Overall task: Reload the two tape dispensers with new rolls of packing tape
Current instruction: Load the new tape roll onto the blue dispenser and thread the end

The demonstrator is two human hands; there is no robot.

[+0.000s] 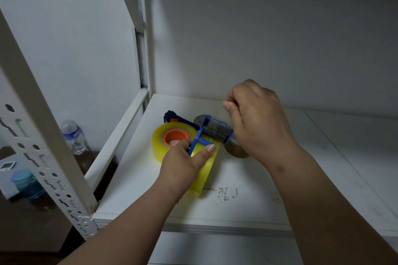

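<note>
Starting at the left, a water bottle (74, 137) is standing on the floor beyond the perforated shelf post (43, 140), well apart from our work. On the white shelf (247, 178) a yellowish roll of packing tape (163, 144) with an orange core is lying flat, and behind it a second, dark blue dispenser (170, 115) is peeking out.

Our left hand (183, 163) is clamping the blue tape dispenser (204, 135) by its frame, thumb on one side and fingers on the other, and what looks like another yellowish roll is sitting under that hand. An empty brown core (235, 150) is lying just beside it, partly hidden by our right wrist.

Our right hand (256, 118) is pinching the clear tape end (225, 112) between thumb and forefinger and drawing it up above the dispenser's roller and blade.

To do this well, we are probably wanting to keep the tape flat and centred over the roller, sticky side away from the blade guard, while the left hand is holding the frame steady so the strip is not twisting or folding onto itself.
</note>
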